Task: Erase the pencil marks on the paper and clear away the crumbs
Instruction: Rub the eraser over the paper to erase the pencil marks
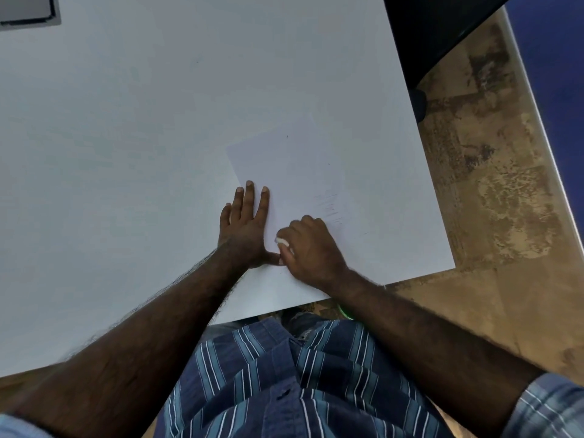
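At the far left corner of the white table (pixel 126 137) we see a grey panel (pixel 28 9), cut off by the frame edge. Moving right, our left hand (pixel 245 229) lies flat with fingers straight and spread, pressing down the left edge of the paper (pixel 294 172), its thumb stretched toward the other hand. Just beside it, touching that thumb, our right hand (pixel 311 248) is curled into a fist around a white eraser (pixel 282 241), which sits against the sheet near its lower edge. Further right on the paper, faint pencil marks (pixel 331 207) show as light streaks. Beyond the table's right edge lies a mottled brown floor (pixel 493 200), with a black object (pixel 436 36) above it.
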{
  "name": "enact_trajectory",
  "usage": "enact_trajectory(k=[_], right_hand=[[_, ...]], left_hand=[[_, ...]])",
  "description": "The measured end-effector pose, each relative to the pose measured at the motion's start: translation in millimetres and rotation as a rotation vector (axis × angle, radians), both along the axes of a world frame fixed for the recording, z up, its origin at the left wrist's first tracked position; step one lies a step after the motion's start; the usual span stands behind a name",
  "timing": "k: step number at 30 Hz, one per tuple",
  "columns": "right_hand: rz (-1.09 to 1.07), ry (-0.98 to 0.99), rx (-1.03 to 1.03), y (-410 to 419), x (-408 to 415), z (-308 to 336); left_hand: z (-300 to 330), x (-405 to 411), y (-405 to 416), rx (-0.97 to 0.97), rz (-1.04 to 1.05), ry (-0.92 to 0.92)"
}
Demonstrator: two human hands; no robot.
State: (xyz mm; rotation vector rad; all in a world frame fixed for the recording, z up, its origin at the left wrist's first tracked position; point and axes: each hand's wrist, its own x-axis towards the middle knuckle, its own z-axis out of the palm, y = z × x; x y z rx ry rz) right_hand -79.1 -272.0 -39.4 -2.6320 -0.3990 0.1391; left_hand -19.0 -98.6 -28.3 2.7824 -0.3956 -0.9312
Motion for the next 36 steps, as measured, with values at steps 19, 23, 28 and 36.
enact_trajectory(k=[19,23,28,36], right_hand=[[-0.494,-0.037,-0.050,-39.9,37.1,-2.6],[-0.361,-0.015,0.010,-1.5,21.4,1.3],[-0.091,-0.037,-0.061,9.1,10.1,-1.1],[-0.546,-0.064,-0.100,-33.7,43.3,-0.3]], left_hand=[[-0.3,1.2,0.7,0.014,-0.018,0.009],[-1.1,0.3,0.4,0.005,-0.008,-0.005],[-0.1,-1.1,-0.3,0.005,-0.011,-0.017],[0.0,1.4,1.0,0.003,-0.018,0.009]])
